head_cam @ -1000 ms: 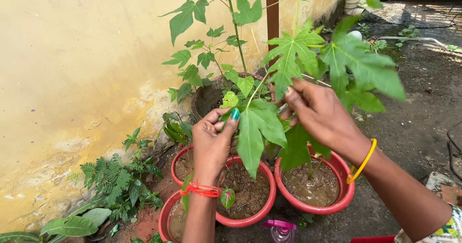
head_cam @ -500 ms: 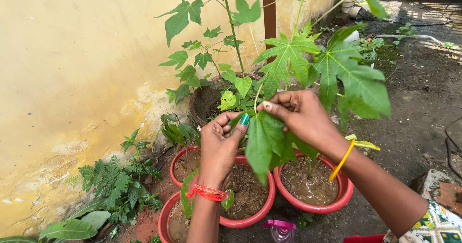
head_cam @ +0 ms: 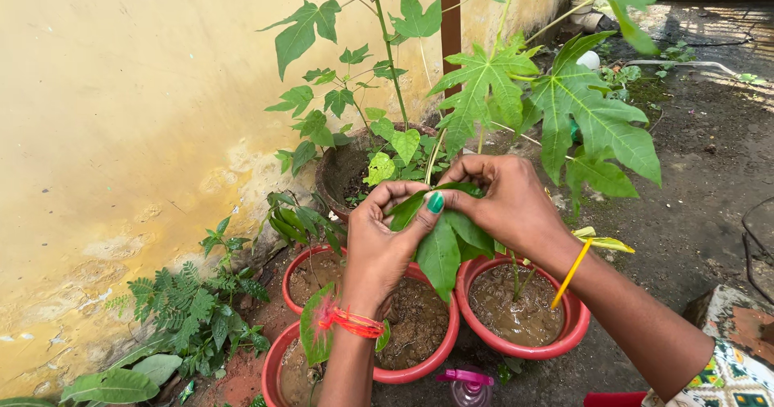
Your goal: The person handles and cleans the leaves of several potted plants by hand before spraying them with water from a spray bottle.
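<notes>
1. Together, the fingers (head_cam: 435, 203) of both hands pinch one lobed green leaf (head_cam: 442, 250) at its top, the left thumb with its green-painted nail pressed on the blade.
2. The left hand (head_cam: 385, 242) comes up from below, its fingers curled and clamped on the leaf's left side; a red thread band (head_cam: 351, 321) circles that wrist.
3. The right hand (head_cam: 506, 201) closes over the leaf from the right, fingertips meeting the left thumb; a yellow bangle (head_cam: 571, 273) sits on that wrist.
4. The leaf hangs down between the hands, its tip over the rim between two red pots (head_cam: 463, 294) filled with wet brown soil.
5. Behind the hands a dark round pot (head_cam: 334, 173) holds a tall thin stem (head_cam: 389, 52) with small lobed leaves.
6. Larger lobed leaves (head_cam: 592, 121) spread to the upper right, above the right-hand pot.
7. A pink-capped spray bottle (head_cam: 468, 381) stands at the lower edge, just in front of the pots.
8. A stained yellow wall (head_cam: 137, 109) runs along the left, with ferny weeds (head_cam: 197, 310) at its foot.
</notes>
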